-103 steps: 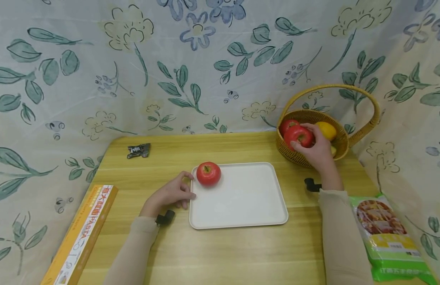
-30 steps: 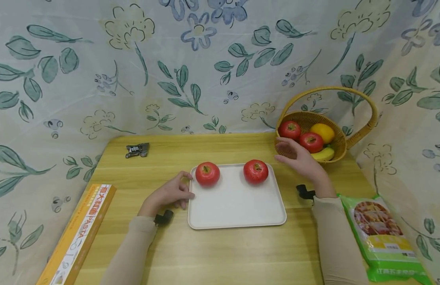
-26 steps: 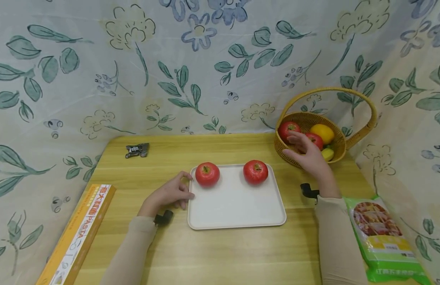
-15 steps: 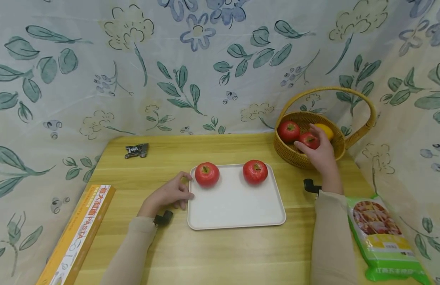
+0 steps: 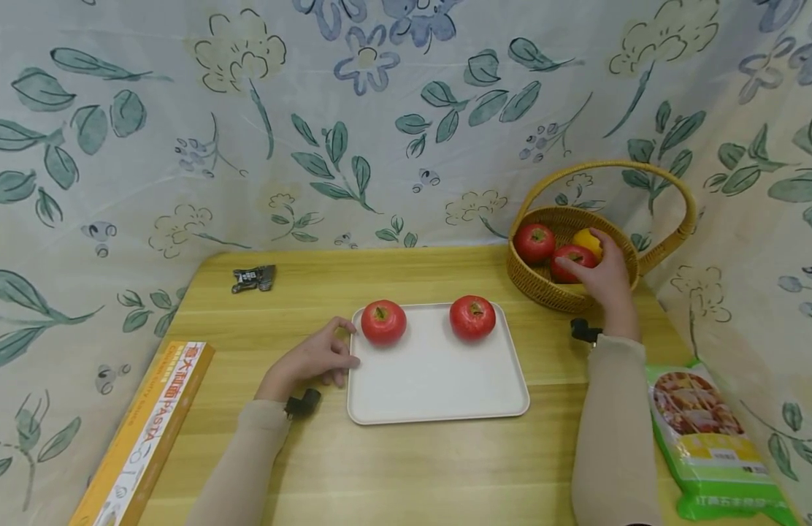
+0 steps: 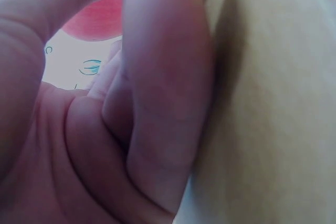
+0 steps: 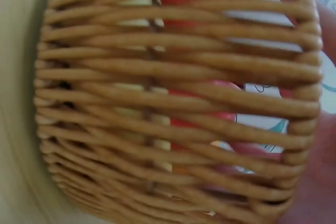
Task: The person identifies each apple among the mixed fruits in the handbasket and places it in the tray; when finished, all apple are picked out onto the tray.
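My left hand (image 5: 314, 356) rests at the left edge of the white tray (image 5: 439, 387), thumb and index fingertips apart along its rim; the left wrist view shows bent fingers (image 6: 163, 77) close up. On the tray sit two red apples, the left apple (image 5: 383, 322) and the right apple (image 5: 472, 318). My right hand (image 5: 603, 272) reaches into the wicker basket (image 5: 544, 288), thumb over the nearer apple (image 5: 570, 272) and fingertips curving over the yellow lemon-like fruit (image 5: 585, 241). Another apple (image 5: 534, 243) lies left of them. In the right wrist view, basket weave (image 7: 173, 72) hides most of the fruit.
A pasta box (image 5: 146, 431) lies at the table's left edge, and a small black packet (image 5: 253, 278) at the back left. A green food bag (image 5: 715, 446) lies by my right forearm. The basket's tall handle (image 5: 603, 162) arches behind my right hand.
An apple went from my right hand onto the tray's right side. That hand then returned to the basket and lately shifted right, from the nearer apple toward the yellow fruit. My left hand stays put.
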`<state>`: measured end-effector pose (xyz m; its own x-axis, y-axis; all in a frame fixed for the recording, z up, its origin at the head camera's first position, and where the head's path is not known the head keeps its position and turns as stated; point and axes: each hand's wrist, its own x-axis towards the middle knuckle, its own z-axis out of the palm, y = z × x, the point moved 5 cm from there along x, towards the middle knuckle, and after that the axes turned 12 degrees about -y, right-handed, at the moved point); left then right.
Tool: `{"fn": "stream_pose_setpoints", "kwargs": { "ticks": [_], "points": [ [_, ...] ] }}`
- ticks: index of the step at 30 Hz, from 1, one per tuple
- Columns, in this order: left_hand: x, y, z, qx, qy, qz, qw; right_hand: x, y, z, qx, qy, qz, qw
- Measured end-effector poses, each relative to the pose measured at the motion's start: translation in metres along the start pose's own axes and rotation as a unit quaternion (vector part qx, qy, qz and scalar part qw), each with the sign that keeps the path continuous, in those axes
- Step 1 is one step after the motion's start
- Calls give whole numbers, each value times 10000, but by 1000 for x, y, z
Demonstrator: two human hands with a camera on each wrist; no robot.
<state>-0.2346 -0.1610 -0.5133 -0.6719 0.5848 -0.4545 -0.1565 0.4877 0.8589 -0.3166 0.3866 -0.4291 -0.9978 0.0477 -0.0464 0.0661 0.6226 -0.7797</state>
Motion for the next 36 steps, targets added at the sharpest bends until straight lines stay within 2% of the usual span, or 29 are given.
{"fn": "stream_pose_setpoints", "kwargs": {
  "ticks": [6,18,24,36],
  "points": [
    [1,0,1,-68,34,-59,10000,6,5,-3,-352,-532,136,9979],
    [1,-2,1,-52,18,2,10000,7,8,-2,-499,-1100,680,9903],
    [0,-1,1,-60,10,33,10000,8,4,-2,-623,-1404,702,9856],
    [-1,0,2,-52,54,73,9999,9,4,0,-703,-1394,744,9849]
  ]
}}
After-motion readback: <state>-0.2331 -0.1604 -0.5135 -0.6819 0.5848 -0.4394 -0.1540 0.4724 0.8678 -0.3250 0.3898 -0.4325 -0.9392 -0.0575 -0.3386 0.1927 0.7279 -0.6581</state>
